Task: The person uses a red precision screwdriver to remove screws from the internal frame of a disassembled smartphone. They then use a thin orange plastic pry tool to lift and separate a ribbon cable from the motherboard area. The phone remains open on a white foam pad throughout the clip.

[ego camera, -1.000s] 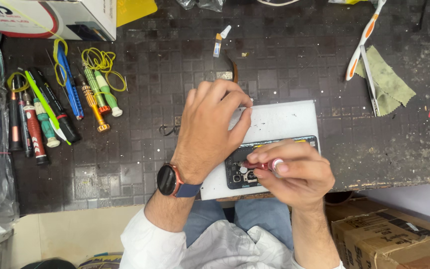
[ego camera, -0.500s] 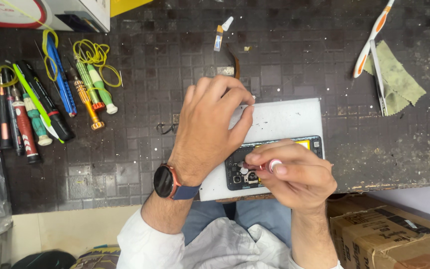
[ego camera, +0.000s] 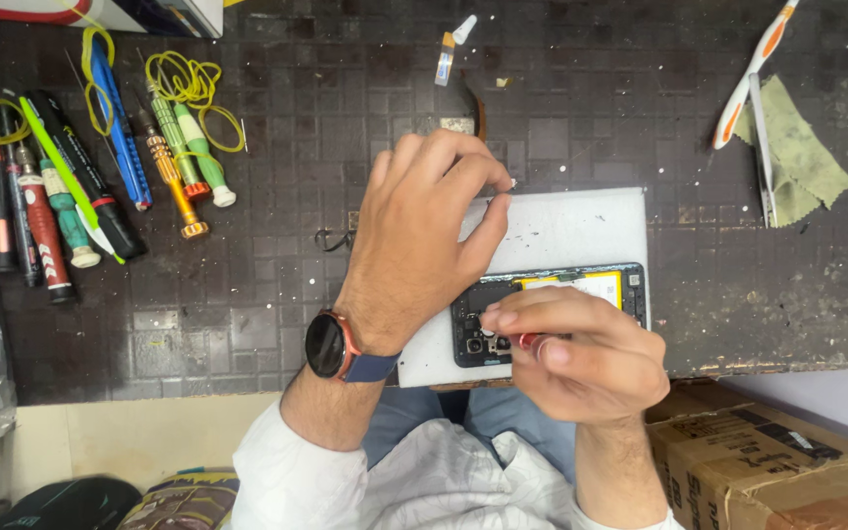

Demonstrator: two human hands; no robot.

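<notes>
An opened phone [ego camera: 581, 294] with its black insides and a yellowish battery showing lies on a white pad [ego camera: 571, 231] at the near edge of a dark bench. My right hand [ego camera: 581, 358] grips a small red-handled screwdriver [ego camera: 529, 342], its tip down in the phone's left end. My left hand [ego camera: 424, 236], with a round watch [ego camera: 326, 345] on the wrist, rests over the pad's left part, fingertips pinched together above the phone; whether something tiny sits between them I cannot tell.
Several screwdrivers and pens with yellow rubber bands [ego camera: 100, 177] lie at the left. A white and orange tool [ego camera: 753, 69], tweezers and a green cloth [ego camera: 802, 147] lie at the right. A small glue tube [ego camera: 449, 49] lies at the back. A cardboard box [ego camera: 777, 461] stands below the bench edge.
The view has drifted slightly. My left hand has pulled its fingers a little closer together; my right hand stays on the screwdriver at the same spot in the phone.
</notes>
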